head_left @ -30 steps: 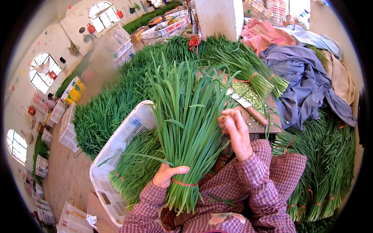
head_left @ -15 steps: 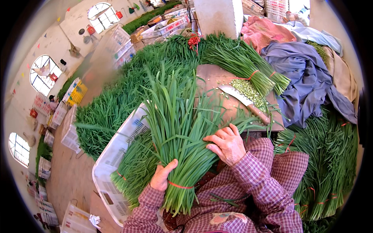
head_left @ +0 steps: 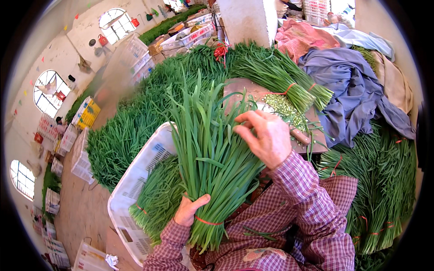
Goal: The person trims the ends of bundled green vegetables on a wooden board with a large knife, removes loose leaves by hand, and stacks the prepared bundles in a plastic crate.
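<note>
To the left of the bunch of long green leaves (head_left: 217,158) that you hold, the white crate (head_left: 118,198) stays put, with a banded bundle (head_left: 158,189) lying inside it. Your left hand (head_left: 191,210) stays clasped around the bunch's lower left side, thumb across the front just above its red band (head_left: 209,221). The bunch itself is upright over your lap, leaves fanning upward.

What has just changed is your right hand (head_left: 268,137): it has lifted from the bunch's lower right side to its upper right, well apart from your left. Its thumb and forefinger curl near the outer leaves; you cannot tell from here whether they pinch one. That seems to leave your left hand with most of the hold, and the right free to work on the loose leaves.

Further right of the bunch, the board (head_left: 236,86) differs from half a second ago: your right hand now covers most of the knife's blade, leaving its brown handle (head_left: 299,135) showing. The banded bundles (head_left: 300,97) beyond it match the earlier view.
</note>
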A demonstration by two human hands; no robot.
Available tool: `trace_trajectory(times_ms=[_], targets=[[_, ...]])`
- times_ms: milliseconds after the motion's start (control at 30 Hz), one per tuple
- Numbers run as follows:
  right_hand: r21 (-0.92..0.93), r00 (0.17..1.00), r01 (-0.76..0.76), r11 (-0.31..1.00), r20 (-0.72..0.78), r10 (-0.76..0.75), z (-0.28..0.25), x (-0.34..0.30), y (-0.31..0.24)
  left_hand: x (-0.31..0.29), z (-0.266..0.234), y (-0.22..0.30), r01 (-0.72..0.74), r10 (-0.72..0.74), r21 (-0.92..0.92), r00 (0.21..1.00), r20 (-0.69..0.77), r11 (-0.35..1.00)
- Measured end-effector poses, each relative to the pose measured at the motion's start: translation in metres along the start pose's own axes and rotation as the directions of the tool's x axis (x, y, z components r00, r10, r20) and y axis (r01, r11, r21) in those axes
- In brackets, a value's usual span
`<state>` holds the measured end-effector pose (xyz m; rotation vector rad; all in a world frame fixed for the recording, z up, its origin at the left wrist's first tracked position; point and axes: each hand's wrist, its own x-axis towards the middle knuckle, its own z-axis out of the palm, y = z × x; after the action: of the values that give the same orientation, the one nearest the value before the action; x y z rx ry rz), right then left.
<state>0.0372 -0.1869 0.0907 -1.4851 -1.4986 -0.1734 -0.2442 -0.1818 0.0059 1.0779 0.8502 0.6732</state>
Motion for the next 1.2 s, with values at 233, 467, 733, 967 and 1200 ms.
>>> trace_trajectory(times_ms=[233, 467, 733, 967, 1200], targets=[[-0.079, 0.996, -0.036, 0.996, 0.079, 0.043, 0.028, -0.001, 0.005, -0.002, -0.004, -0.002, 0.011, -0.011, 0.008, 1.0, 0.012, 1.0], [-0.037, 0.965, -0.114, 0.993, -0.243, 0.101, 0.003, 0.02, 0.041, -0.004, -0.007, -0.006, -0.002, 0.002, 0.002, 1.0, 0.013, 1.0], [0.025, 1.0, -0.021, 0.999, -0.012, 0.021, -0.027, 0.031, 0.035, -0.008, -0.006, -0.008, 0.069, -0.072, 0.097, 0.997, 0.02, 0.993], [0.301, 0.979, -0.156, 0.941, 0.171, 0.108, -0.014, 0.057, 0.056, -0.009, 0.0, -0.014, 0.02, -0.031, 0.169, 0.997, 0.064, 0.985], [0.365, 0.819, -0.422, 0.83, 0.545, 0.177, -0.007, 0.052, 0.064, -0.011, 0.004, -0.015, 0.006, -0.027, 0.199, 0.994, 0.105, 0.98]])
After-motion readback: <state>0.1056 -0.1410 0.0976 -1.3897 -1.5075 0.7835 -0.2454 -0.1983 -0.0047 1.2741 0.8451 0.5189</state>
